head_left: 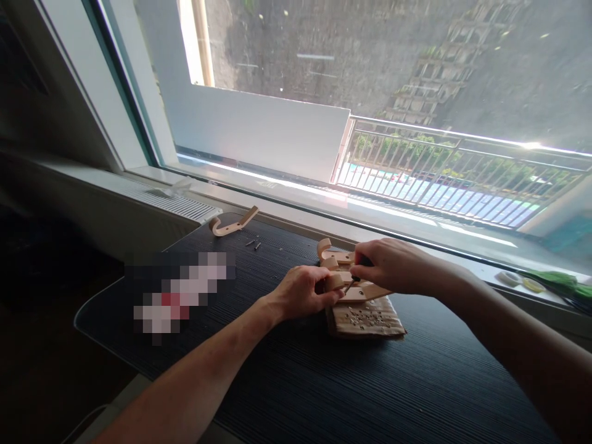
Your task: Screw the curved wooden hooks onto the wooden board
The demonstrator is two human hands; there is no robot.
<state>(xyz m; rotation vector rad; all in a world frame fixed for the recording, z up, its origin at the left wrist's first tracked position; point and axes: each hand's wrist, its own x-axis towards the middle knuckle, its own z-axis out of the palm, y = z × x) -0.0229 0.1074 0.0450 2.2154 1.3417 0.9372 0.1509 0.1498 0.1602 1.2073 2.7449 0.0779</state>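
Observation:
My left hand (303,293) is closed round the curved end of a pale wooden hook (358,294), which lies across a brown, hole-marked block (370,320). I cannot tell whether the block is wood or layered cardboard. In my right hand (388,264) is a screwdriver (353,283) with a dark handle. Its shaft slants down to the hook close to my left fingertips; the tip's exact contact is hard to make out. Further wooden hooks (325,248) lie alongside on the block's far part, partly covered by my hands.
A loose wooden hook (234,228) lies at the dark table's (444,382) far edge, with several screws (254,245) beside it. A pixelated item (180,293) is at left. Behind are the window sill and a radiator (180,200). Tape rolls (531,284) sit at right.

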